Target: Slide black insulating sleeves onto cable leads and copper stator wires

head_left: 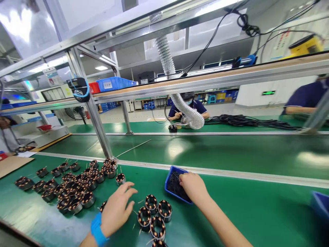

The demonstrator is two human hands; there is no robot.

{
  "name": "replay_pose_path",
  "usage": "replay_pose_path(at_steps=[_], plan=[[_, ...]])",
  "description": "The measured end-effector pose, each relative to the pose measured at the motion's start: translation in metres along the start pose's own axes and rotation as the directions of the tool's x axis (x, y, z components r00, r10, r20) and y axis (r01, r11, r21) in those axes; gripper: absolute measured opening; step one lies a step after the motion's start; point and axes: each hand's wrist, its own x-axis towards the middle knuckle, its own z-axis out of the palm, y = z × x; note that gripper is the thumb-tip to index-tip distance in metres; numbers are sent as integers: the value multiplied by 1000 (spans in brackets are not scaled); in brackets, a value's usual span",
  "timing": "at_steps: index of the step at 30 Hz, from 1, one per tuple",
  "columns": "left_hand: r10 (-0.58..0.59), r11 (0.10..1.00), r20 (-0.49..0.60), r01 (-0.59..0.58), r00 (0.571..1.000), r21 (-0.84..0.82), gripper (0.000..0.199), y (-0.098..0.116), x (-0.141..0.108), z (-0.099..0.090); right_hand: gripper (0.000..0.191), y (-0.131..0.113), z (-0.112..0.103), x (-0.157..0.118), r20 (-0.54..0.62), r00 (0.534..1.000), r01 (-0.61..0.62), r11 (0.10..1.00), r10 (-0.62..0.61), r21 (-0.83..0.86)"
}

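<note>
My left hand [117, 207], a blue band at its wrist, hovers over the green bench with fingers apart and nothing in them. Just right of it stand several motor stators [165, 210], ring-shaped with copper windings and loose wire ends. Another stator [120, 178] is beyond my fingertips, and one more is partly hidden behind the hand. My right hand [194, 187] reaches into a small blue bin [167, 179] of thin dark pieces [175, 183]. Its fingers are bent together among them; what they pinch is hidden.
A large cluster of stators [74, 188] covers the bench at left. Another blue bin [320, 209] is at the right edge. A metal post [95, 120] carries the shelf above. Across the bench, a person [200, 106] works near a flexible duct [189, 115] and black cables [244, 120].
</note>
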Motion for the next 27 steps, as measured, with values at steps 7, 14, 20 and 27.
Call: replay_pose_path(at_steps=[7, 14, 20, 27], plan=[[-322, 947, 112, 321, 940, 27, 66, -52, -51, 2, 18, 25, 15, 12, -3, 1000, -3, 998, 3, 69], [-315, 914, 20, 309, 949, -263, 81, -44, -55, 39, 31, -12, 17, 13, -221, 972, 182, 843, -77, 507], [-296, 909, -43, 267, 954, -320, 75, -46, -51, 43, 31, -92, 11, 12, -184, 959, 280, 641, -214, 714], [-111, 913, -135, 47, 985, -406, 44, -64, -46, 58, 29, -155, 26, 33, 1, 882, 307, 576, -471, 757]])
